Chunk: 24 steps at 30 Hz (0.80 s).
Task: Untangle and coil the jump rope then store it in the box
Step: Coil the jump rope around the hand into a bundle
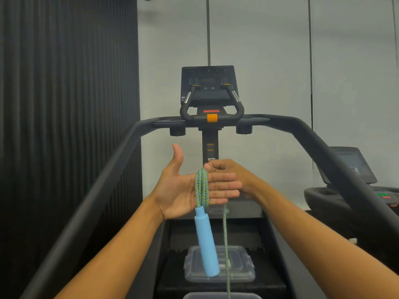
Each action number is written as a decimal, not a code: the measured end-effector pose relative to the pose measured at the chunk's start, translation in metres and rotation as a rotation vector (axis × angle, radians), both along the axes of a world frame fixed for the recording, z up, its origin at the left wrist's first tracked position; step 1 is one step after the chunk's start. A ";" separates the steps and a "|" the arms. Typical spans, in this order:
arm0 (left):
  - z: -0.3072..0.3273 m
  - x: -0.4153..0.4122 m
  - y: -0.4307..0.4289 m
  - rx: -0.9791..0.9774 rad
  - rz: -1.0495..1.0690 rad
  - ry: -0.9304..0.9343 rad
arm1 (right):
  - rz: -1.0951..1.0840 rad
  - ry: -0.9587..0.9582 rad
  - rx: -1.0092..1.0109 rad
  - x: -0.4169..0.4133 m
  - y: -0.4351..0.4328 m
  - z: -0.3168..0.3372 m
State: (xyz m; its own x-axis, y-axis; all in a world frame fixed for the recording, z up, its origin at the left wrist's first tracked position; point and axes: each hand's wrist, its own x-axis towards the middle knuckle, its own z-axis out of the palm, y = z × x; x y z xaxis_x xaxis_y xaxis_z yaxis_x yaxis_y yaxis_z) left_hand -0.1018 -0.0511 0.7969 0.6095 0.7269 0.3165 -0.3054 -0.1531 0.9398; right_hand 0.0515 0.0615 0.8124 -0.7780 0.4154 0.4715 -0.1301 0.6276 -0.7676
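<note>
My left hand [183, 190] is held flat, palm toward me, thumb up, fingers straight. The green-blue braided jump rope [201, 187] is wound in a few turns around its fingers. One light blue foam handle [206, 242] hangs down from those turns. My right hand [228, 171] sits just behind the left fingers and pinches the rope at the top of the coil. A single strand [225, 238] drops straight down from there. Below stands the clear plastic box [244, 270] on the treadmill deck. The second handle is out of sight.
I stand on a treadmill; its black side rails [103, 180] run along both sides, and the console [208, 87] stands ahead. The rim of another clear container [194, 295] shows at the bottom edge. A second machine [354, 169] is at the right.
</note>
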 end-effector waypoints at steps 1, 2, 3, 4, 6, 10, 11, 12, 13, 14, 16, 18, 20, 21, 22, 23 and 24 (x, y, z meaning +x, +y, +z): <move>0.000 -0.001 0.001 0.005 0.003 -0.003 | 0.050 0.017 -0.056 0.000 0.002 -0.008; 0.000 -0.002 0.002 0.012 0.005 -0.002 | 0.084 0.036 -0.087 -0.001 0.003 -0.017; 0.000 -0.003 0.003 0.018 0.008 0.001 | 0.089 0.049 -0.110 -0.003 0.003 -0.026; 0.000 -0.003 0.004 0.022 0.013 0.001 | 0.068 0.049 -0.129 -0.005 0.002 -0.035; 0.000 -0.005 0.006 0.032 0.032 -0.017 | 0.015 -0.006 -0.140 -0.008 -0.004 -0.050; -0.001 -0.008 0.012 0.034 0.070 -0.068 | 0.029 -0.090 -0.096 -0.007 -0.016 -0.067; -0.001 -0.008 0.014 0.038 0.082 -0.069 | 0.015 -0.110 -0.056 -0.006 -0.017 -0.071; -0.001 -0.008 0.016 0.044 0.096 -0.068 | -0.010 -0.135 -0.007 -0.005 -0.020 -0.073; 0.000 -0.008 0.018 0.051 0.112 -0.066 | -0.045 -0.168 0.051 -0.004 -0.022 -0.075; -0.001 -0.009 0.019 0.057 0.128 -0.065 | -0.081 -0.208 0.114 -0.002 -0.025 -0.076; -0.002 -0.010 0.022 0.061 0.154 -0.060 | -0.134 -0.255 0.227 0.002 -0.032 -0.073; -0.003 -0.013 0.024 0.064 0.159 -0.052 | -0.155 -0.257 0.306 0.007 -0.038 -0.066; -0.003 -0.015 0.026 0.072 0.155 -0.048 | -0.163 -0.247 0.344 0.014 -0.045 -0.057; -0.003 -0.015 0.026 0.068 0.151 -0.054 | -0.164 -0.245 0.356 0.017 -0.048 -0.051; -0.003 -0.016 0.026 0.056 0.142 -0.066 | -0.166 -0.246 0.372 0.019 -0.051 -0.045; -0.003 -0.016 0.026 0.042 0.132 -0.074 | -0.169 -0.249 0.394 0.021 -0.054 -0.039; -0.004 -0.016 0.025 0.035 0.130 -0.071 | -0.167 -0.248 0.416 0.023 -0.056 -0.034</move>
